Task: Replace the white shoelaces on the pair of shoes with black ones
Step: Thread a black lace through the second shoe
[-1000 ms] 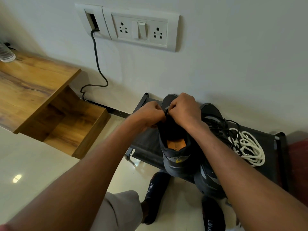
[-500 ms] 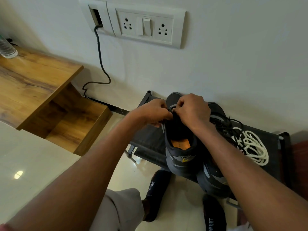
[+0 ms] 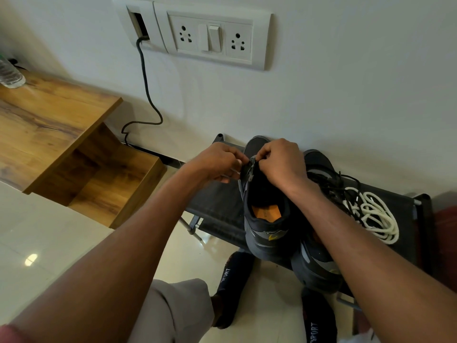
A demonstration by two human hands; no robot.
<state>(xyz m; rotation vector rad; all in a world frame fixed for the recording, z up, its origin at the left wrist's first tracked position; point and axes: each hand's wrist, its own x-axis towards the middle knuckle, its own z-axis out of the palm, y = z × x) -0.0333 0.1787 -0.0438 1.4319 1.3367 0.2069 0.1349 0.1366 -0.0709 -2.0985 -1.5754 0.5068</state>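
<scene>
Fingers of the left hand [image 3: 217, 160] and right hand [image 3: 280, 160] curl tight, pinching the dark shoe [image 3: 268, 214] at its tongue, mid-frame.

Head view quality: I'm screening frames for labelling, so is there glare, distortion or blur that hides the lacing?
Head view: wide-angle bending tilts the switch plate and wall; a small glare spot sits on the floor tile; focus is sharp. The left hand and right hand cover the dark shoe, whose upper is in shadow, hiding the eyelets; the white laces are clear.
</scene>
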